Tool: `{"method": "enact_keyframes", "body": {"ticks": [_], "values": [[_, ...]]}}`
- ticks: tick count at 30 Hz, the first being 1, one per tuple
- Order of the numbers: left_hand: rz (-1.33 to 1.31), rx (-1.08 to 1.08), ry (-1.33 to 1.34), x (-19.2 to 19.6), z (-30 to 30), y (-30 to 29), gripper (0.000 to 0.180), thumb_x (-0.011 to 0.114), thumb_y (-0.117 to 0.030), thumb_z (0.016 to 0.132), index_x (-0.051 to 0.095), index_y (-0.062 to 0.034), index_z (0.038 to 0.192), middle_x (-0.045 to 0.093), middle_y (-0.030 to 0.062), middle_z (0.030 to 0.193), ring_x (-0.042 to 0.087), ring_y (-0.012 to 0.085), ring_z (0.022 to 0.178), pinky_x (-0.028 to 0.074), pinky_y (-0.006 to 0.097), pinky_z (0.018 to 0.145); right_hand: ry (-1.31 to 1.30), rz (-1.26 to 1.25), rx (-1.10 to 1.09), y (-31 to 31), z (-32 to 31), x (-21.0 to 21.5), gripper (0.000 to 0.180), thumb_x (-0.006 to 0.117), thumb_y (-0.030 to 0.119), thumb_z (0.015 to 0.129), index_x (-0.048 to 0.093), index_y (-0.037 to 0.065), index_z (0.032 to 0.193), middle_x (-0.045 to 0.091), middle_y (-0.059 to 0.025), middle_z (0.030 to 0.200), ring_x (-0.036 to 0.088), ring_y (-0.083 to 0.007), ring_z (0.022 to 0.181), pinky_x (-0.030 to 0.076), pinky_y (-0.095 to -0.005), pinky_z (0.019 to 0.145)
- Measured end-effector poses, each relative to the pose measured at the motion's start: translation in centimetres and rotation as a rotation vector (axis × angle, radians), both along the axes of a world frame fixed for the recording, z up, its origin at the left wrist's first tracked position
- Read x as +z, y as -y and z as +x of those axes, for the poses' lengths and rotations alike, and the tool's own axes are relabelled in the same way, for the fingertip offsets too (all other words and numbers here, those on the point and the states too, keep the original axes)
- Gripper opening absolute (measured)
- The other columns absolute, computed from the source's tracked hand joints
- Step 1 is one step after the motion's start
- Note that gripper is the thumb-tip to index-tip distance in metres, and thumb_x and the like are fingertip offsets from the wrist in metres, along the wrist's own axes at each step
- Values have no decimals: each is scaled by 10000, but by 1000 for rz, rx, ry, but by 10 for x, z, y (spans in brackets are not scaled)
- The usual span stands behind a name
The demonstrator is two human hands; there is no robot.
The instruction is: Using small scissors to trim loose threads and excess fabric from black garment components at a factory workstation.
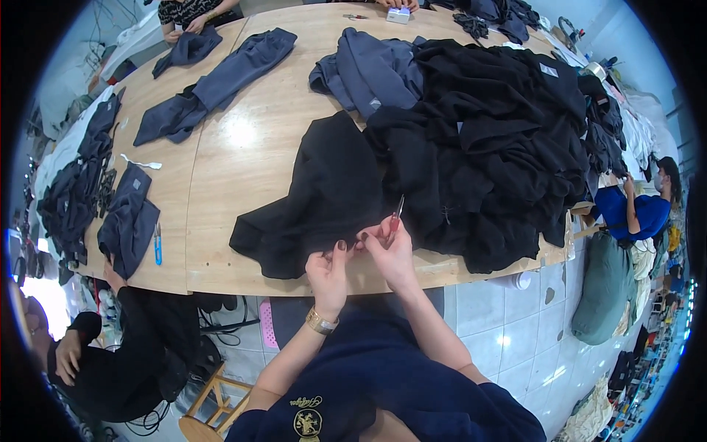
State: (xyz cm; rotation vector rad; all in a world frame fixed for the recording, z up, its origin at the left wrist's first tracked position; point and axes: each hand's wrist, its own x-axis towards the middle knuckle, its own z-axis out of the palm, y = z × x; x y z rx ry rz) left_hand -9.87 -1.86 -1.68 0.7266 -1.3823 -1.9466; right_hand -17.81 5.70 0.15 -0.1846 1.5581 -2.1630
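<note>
A black garment (331, 177) lies spread on the wooden table in front of me, its near edge by the table's front. My left hand (329, 274) is closed, thumb and fingers pinching that near edge. My right hand (392, 256) is also closed at the edge, close to the left fingertips. Tucked in its grip is a pair of red-handled thread snips (395, 219), blades pointing up and away from me. Whatever small bit lies between the fingertips is too small to make out.
A large heap of black garments (508, 155) fills the table's right side, with grey-blue garments (379, 70) behind it. Blue thread snips (157, 249) and a folded dark garment (132, 221) lie at left, near a seated co-worker (140, 346). A wooden stool (213, 398) stands below.
</note>
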Motion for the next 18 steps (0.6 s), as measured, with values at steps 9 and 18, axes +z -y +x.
{"method": "enact_keyframes", "body": {"ticks": [9, 18], "values": [[-168, -50, 81, 2, 8, -3, 153, 582, -104, 873, 562, 24, 790, 614, 44, 704, 522, 47, 614, 407, 188, 550, -247, 445, 46, 3, 5, 22, 236, 545, -70, 787, 342, 47, 807, 594, -102, 790, 609, -137, 681, 515, -251, 619], [2, -63, 18, 1, 2, 3, 160, 564, -122, 888, 536, 17, 814, 609, 35, 751, 545, 51, 683, 413, 182, 594, -144, 192, 15, 5, 1, -1, 264, 555, -80, 769, 341, 72, 800, 583, -91, 783, 600, -124, 676, 506, -245, 617]]}}
